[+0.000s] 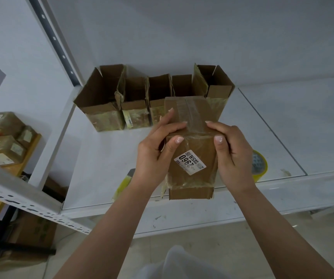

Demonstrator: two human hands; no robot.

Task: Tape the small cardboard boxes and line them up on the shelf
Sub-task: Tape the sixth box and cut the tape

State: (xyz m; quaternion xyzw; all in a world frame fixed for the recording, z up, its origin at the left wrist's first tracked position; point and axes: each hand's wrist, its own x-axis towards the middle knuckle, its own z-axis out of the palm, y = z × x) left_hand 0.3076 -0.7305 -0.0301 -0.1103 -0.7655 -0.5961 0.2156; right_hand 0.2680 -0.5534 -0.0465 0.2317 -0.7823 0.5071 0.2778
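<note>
You've got the taped cardboard box (192, 146) clamped between both hands, left hand (156, 152) and right hand (232, 152) curled round its opposite sides, thumbs pressing the clear tape strip (194, 117) down over the top edge. It's held just above the white shelf (93, 158), in front of the row of open boxes (133, 97) beyond your fingertips. Looks light and fairly stiff, though the glossy tape wrap probably makes it a bit slippery, so I'd keep your palms on the bare cardboard sides rather than the shipping label (190, 162). The tape roll (259, 165) sits just behind your right wrist.
</note>
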